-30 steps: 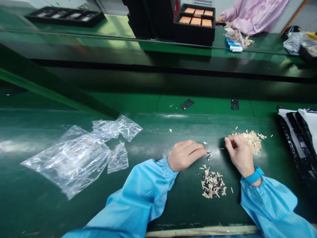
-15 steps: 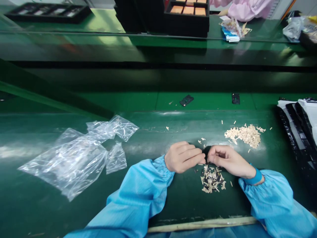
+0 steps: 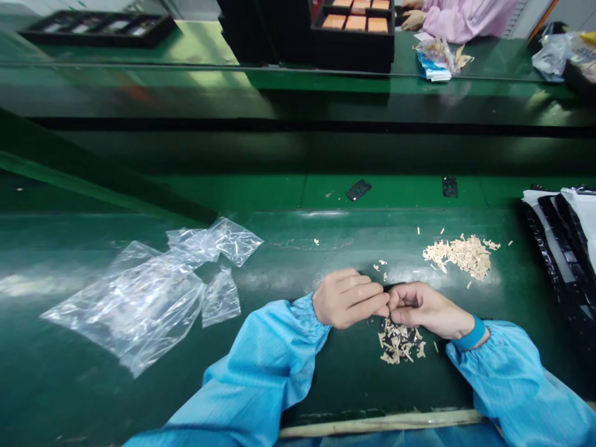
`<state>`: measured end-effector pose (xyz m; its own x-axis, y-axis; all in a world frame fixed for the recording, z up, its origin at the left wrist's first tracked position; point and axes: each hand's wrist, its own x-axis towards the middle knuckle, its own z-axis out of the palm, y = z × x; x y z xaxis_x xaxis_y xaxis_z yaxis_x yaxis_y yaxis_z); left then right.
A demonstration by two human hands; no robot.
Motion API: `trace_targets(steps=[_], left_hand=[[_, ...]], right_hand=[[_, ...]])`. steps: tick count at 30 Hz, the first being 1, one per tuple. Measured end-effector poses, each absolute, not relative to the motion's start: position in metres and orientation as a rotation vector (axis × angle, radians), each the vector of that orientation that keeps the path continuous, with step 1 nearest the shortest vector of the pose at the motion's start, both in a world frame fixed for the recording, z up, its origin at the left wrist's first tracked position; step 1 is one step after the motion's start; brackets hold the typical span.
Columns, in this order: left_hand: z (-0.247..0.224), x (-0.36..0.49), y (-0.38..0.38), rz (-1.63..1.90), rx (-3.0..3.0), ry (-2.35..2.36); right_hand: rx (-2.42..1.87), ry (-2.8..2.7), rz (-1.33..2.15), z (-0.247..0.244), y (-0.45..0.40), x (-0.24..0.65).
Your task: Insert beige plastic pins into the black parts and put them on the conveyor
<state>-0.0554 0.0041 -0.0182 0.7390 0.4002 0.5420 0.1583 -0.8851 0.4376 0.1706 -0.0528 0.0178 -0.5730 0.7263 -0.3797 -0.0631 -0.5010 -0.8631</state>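
My left hand (image 3: 351, 299) has its fingers pressed together, its fingertips meeting those of my right hand (image 3: 426, 309). The right hand is pinched closed just above a mixed pile of beige and black small pieces (image 3: 401, 343). Whatever is between the fingertips is hidden or too small to name; a bit of something dark shows behind them. A larger heap of beige pieces (image 3: 465, 256) lies farther back on the right. A few loose beige bits (image 3: 382, 264) are scattered just beyond my hands.
Clear plastic bags (image 3: 149, 301) lie on the left. Two flat black parts (image 3: 358, 189) (image 3: 449, 186) rest toward the back. Black-and-white packages (image 3: 563, 242) are stacked at right. On the raised shelf stand black trays (image 3: 354, 49); a person in a pink sleeve (image 3: 465, 20) is behind it.
My right hand has moved slightly down and left, closing the small gap to my left fingertips. The other person's hands now show at the top. The view has shifted slightly.
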Motion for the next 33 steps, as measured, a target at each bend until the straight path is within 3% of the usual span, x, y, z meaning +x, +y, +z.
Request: trace_targets(steps=[4, 8, 12, 17, 33], left_hand=[[-0.022, -0.054, 0.004, 1.121, 2.663, 0.451], [-0.025, -0.049, 0.02, 1.142, 2.554, 0.87], [-0.021, -0.036, 0.064, 0.914, 2.521, 1.243], [-0.007, -0.007, 0.127, 0.358, 2.6, 1.621], [0.001, 0.009, 0.167, 0.01, 2.699, 1.498]], right_hand=[[-1.07, -1.101, 2.084, 0.013, -0.054, 0.172], [-1.143, -1.051, 1.87, 0.006, -0.049, 0.177], [-1.275, -1.011, 1.559, -0.009, -0.041, 0.18], [-1.266, -0.941, 1.504, -0.019, -0.037, 0.182], [-1.255, -0.929, 1.515, -0.01, -0.035, 0.178]])
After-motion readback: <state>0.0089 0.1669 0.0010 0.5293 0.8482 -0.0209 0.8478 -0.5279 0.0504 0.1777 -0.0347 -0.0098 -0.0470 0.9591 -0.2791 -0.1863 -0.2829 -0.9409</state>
